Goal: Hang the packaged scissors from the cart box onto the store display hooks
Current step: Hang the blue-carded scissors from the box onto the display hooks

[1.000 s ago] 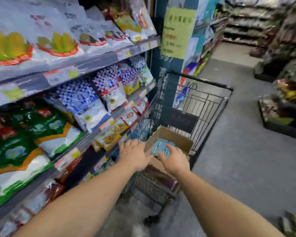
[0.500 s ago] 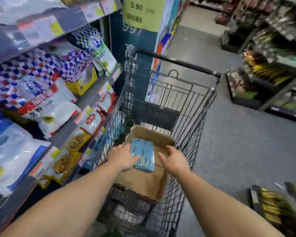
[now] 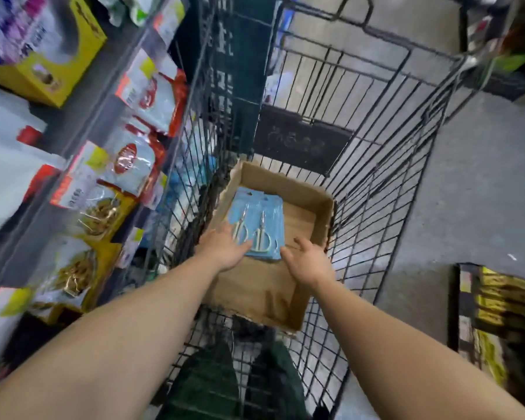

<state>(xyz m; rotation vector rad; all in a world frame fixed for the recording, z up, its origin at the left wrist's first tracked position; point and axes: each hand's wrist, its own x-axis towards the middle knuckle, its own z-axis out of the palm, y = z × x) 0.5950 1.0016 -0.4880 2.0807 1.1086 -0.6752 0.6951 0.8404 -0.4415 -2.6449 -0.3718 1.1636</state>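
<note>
Head view: both hands are gathering blue scissor packs at the box's left edge.
Left hand is lying flat on the loose stack, right hand spreading wide beside it; packs risk sliding apart.

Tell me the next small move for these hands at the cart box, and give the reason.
Probably close both hands on the scissor packs and lift a few out. The left hand lies on the near left corner of the blue stack, the right hand is open beside its right edge, and the packs still rest in the cardboard box in the cart. No display hooks are in view yet.
</note>
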